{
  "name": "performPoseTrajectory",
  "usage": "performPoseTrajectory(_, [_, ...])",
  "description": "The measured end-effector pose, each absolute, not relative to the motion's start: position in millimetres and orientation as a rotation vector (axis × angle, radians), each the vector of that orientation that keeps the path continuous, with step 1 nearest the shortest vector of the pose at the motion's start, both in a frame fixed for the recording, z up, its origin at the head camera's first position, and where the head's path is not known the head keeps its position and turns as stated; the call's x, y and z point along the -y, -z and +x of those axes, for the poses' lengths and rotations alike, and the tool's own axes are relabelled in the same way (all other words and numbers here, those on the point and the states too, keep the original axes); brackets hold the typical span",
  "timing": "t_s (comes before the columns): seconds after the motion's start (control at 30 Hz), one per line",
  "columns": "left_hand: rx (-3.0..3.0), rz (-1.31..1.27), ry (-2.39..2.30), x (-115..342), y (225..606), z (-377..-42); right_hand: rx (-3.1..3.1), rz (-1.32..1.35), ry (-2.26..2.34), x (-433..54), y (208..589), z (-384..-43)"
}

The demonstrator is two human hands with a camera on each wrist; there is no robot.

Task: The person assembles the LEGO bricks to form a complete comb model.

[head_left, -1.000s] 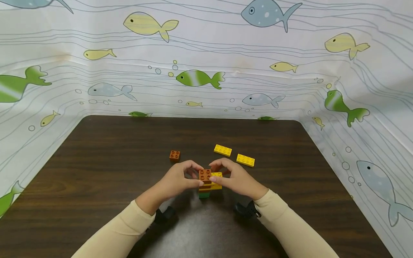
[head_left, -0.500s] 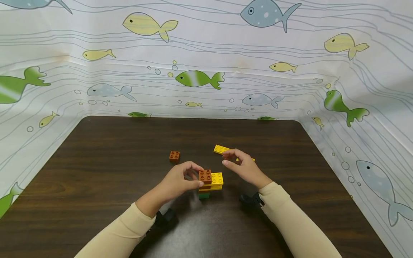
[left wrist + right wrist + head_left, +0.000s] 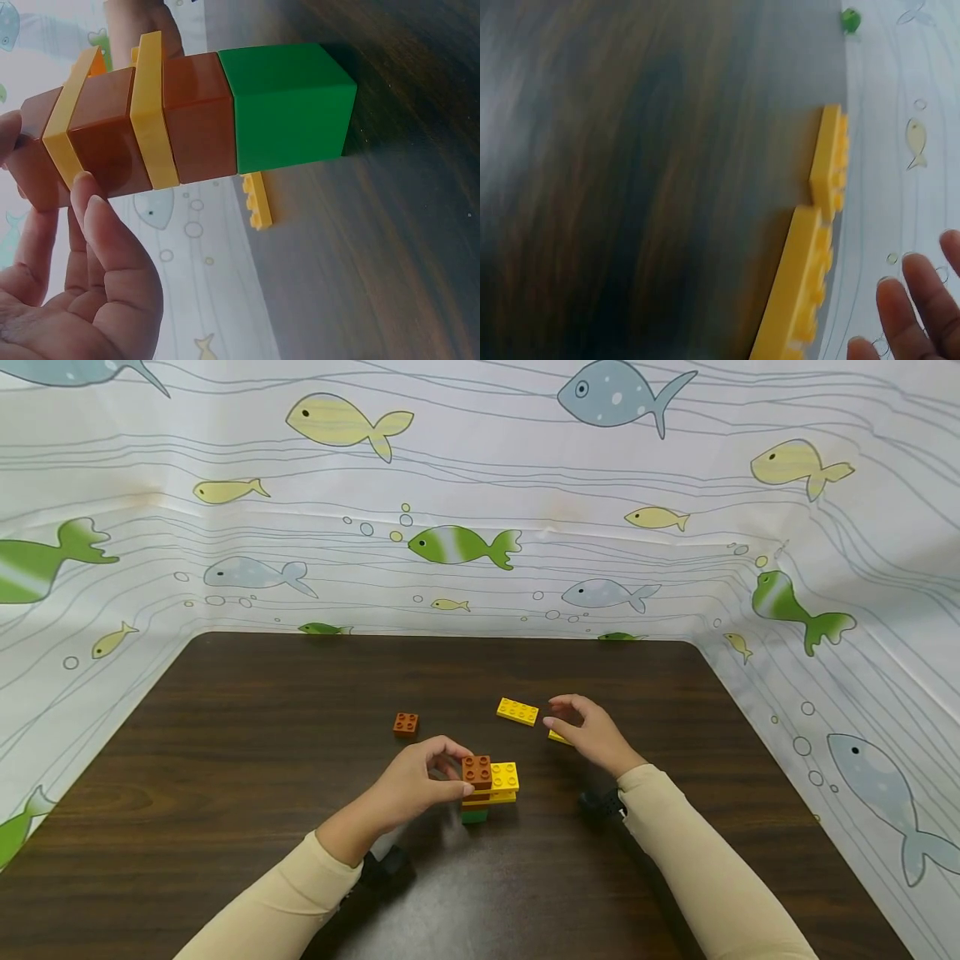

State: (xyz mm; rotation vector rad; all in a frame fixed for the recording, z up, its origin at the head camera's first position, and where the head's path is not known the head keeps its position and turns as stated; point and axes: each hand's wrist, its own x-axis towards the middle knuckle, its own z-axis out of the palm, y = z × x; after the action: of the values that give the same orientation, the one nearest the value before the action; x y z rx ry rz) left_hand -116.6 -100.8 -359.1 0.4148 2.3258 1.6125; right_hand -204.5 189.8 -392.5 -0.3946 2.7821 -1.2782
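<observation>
Left hand [image 3: 408, 785]: your fingers pinch the stack [image 3: 477, 771] near its top.
Loose brown brick [image 3: 406, 724]: on the tabletop [image 3: 300, 693].
Stack: upright, green brick [image 3: 474, 817] lowest.
Far yellow plate [image 3: 517, 711]: untouched.
Right hand [image 3: 591, 735]: your fingers spread, empty, over the near yellow plate [image 3: 558, 737]; apparently a fetching step, calling for lowering and pinching its edges.

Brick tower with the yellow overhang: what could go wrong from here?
1. The tower might tip: its overhanging yellow plates stick out to one side above a single green block.
2. The left hand grips it near the top, so a small tug could tilt it.
3. The right hand, close to two loose yellow plates, might nudge one.
</observation>
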Motion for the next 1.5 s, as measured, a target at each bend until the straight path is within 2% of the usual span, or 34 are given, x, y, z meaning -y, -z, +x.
performPoseTrajectory(0.73, [-2.312,0.380,-1.623,97.7,358.0,-114.9,-2.810,-0.372,0.694,-217.8,396.6,-221.6])
performPoseTrajectory(1.5, [-2.289,0.382,-1.673,97.6,362.7,-112.8,-2.799,-0.378,0.619,-215.1,400.5,-222.0])
